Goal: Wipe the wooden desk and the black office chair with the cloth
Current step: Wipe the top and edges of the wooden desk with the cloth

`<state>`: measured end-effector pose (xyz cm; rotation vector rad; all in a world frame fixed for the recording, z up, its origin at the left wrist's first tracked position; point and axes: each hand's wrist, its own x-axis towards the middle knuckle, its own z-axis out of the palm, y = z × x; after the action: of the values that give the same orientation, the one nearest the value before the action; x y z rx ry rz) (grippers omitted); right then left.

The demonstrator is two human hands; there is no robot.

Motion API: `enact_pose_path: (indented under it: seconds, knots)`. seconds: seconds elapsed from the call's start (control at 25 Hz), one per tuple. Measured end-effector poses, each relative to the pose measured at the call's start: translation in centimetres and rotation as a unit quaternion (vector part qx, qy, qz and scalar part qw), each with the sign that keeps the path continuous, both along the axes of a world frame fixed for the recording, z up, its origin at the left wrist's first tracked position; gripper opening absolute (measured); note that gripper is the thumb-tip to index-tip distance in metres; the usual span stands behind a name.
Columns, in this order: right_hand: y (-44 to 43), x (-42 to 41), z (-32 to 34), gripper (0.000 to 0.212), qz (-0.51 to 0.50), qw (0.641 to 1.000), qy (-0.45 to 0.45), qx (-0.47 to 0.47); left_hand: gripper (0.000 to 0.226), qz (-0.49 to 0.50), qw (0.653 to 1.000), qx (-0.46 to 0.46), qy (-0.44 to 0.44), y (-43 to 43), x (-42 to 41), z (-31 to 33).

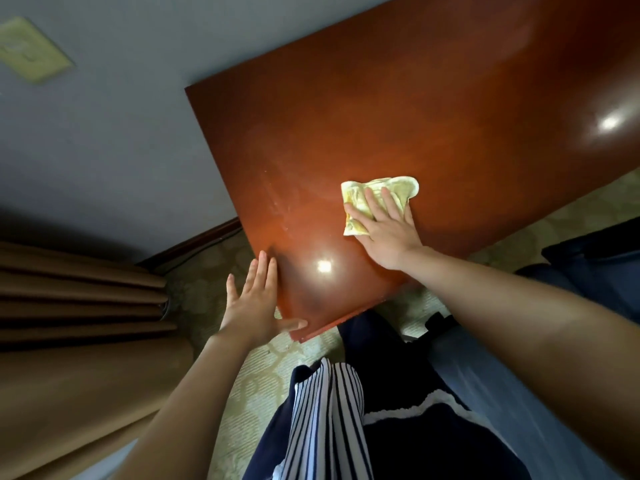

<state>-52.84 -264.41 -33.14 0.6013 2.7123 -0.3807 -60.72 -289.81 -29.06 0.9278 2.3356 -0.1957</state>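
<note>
A glossy reddish-brown wooden desk fills the upper middle and right of the head view. A pale yellow cloth lies crumpled on its near part. My right hand presses flat on the cloth with straight, spread fingers. My left hand rests with straight fingers against the desk's left edge near the front corner, its thumb lying over the top of the corner. A dark chair part shows at the right edge, mostly out of view. Faint smear marks run down the desk's left side.
A brown curtain hangs at the left beside a grey-blue wall with a pale switch plate. Patterned light carpet covers the floor below the desk. My striped and dark clothing fills the bottom middle.
</note>
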Motion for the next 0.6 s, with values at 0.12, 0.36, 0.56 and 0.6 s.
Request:
enact_pose_path:
  seconds: [0.12, 0.36, 0.56, 0.6]
  knots:
    - [-6.1, 2.2, -0.1, 0.055, 0.029, 0.999, 0.01, 0.011, 0.127, -0.03, 0.999, -0.011, -0.021, -1.6, 1.2, -0.2]
    - [-12.6, 8.4, -0.1, 0.055, 0.128, 0.99, 0.057, 0.019, 0.119, -0.066, 0.997, -0.042, 0.014, -2.5, 2.0, -0.2]
    - [-7.2, 11.8, 0.6, 0.054, 0.102, 0.994, 0.04, 0.017, 0.106, -0.07, 0.995, -0.056, 0.04, -2.4, 2.2, -0.4]
    - [-5.9, 12.2, 0.8, 0.053, 0.074, 0.996, 0.035, 0.021, 0.105, -0.063, 0.996, -0.052, 0.044, -2.4, 2.2, -0.5]
